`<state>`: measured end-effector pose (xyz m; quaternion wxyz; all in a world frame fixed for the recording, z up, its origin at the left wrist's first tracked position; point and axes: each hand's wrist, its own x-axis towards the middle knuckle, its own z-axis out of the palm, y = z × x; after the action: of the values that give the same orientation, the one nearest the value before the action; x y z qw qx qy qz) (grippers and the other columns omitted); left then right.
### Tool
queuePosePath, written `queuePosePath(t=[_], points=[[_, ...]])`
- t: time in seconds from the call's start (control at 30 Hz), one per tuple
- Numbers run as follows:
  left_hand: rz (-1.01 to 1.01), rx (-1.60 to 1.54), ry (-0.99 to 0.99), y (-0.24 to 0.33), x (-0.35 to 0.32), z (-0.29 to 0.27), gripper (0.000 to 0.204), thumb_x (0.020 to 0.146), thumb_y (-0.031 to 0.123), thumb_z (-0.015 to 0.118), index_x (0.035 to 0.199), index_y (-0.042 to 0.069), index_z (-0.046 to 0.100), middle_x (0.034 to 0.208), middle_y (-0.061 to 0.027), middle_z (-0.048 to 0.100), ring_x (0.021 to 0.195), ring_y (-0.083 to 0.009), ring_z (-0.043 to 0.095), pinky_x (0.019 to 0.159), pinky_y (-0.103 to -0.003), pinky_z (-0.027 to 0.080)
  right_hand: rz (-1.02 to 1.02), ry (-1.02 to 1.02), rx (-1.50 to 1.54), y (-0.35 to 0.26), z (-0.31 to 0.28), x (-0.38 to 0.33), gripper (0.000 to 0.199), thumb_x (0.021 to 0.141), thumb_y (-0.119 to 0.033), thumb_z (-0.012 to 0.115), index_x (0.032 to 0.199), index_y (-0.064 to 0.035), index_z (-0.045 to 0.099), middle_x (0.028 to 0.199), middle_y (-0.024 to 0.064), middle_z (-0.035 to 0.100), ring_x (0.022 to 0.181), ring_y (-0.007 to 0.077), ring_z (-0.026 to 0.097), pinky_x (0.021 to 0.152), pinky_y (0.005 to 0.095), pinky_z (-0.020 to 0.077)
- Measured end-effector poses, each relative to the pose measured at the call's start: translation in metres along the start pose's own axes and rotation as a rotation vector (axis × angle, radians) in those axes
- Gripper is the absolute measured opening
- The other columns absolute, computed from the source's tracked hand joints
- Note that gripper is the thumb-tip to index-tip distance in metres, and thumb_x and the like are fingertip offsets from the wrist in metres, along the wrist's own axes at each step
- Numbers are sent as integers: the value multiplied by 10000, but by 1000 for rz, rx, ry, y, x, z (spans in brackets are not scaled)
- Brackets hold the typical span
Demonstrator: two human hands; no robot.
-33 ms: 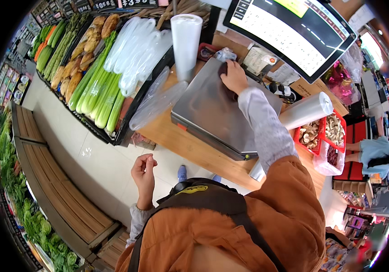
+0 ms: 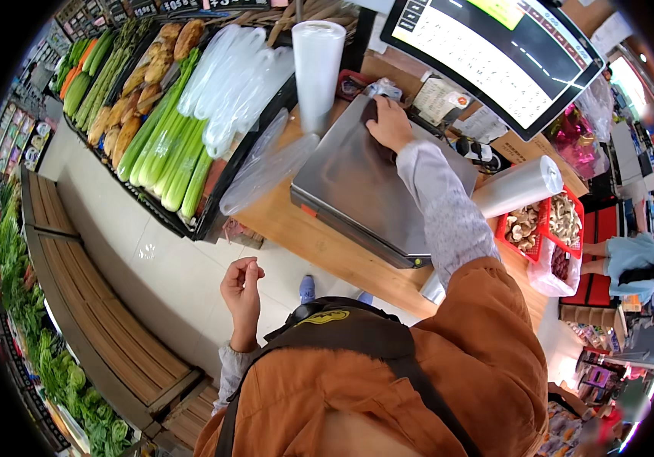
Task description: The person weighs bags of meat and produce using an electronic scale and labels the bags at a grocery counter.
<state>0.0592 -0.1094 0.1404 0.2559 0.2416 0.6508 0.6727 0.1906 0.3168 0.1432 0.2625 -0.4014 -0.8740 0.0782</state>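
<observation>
Dark cloth (image 2: 376, 148) lay on a steel plate (image 2: 365, 186); leftmost, the left hand (image 2: 241, 293) hung above the tiled floor (image 2: 125, 202), fingers curled narrow, nothing visible inside; farther right, the right hand (image 2: 392, 126) held the cloth under bent fingers

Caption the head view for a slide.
Right hand on a dark cloth atop a metal-topped scale; left hand loosely curled, apart.

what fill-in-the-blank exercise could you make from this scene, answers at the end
1. Under the right hand, a dark cloth lies on a scale topped with shiny ____.
2. The left hand visibly holds ____.
3. The mushrooms sit in baskets coloured ____.
Missing words: metal; nothing; red.
</observation>
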Motion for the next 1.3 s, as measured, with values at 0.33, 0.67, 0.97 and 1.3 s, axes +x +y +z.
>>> queuePosePath(t=[0.33, 0.67, 0.97, 1.3], points=[[-41, -34, -52, -5, 2, 12, 105, 908, 78, 563, 925, -22, 592, 717, -30, 588, 649, -82, 551, 622, -206, 450, -550, -272, 335, -118, -16, -93, 533, 706, -131, 608, 1217, -59, 477, 1236, 208, 485, 1119, 383, 468, 984, 437, 353], [38, -15, -337, -2, 17, 74, 93, 904, 66, 560, 939, -11, 597, 727, -27, 600, 651, -79, 558, 628, -206, 463, 77, -112, 52, -75, -128, -242, 563, 696, -95, 604, 1246, -98, 484, 1272, 185, 486, 1140, 354, 484, 971, 423, 403], [123, -4, -348, -9, 18, 96, 95, 910, 68, 544, 936, -6, 599, 690, -21, 577, 619, -71, 533, 591, -201, 449, 737, 23, -164, 57, -213, -364, 439, 693, -42, 585, 1130, -83, 560, 1001, 196, 604, 949, 391, 561, 832, 436, 465], [61, -1, -203, -16, 18, 88, 108, 920, 95, 532, 881, 11, 589, 614, -4, 524, 557, -65, 474, 544, -194, 396, 669, 120, -476, 120, -211, -401, 570, 716, -47, 606, 1261, -156, 480, 1312, 121, 484, 1214, 337, 428, 985, 481, 360]])
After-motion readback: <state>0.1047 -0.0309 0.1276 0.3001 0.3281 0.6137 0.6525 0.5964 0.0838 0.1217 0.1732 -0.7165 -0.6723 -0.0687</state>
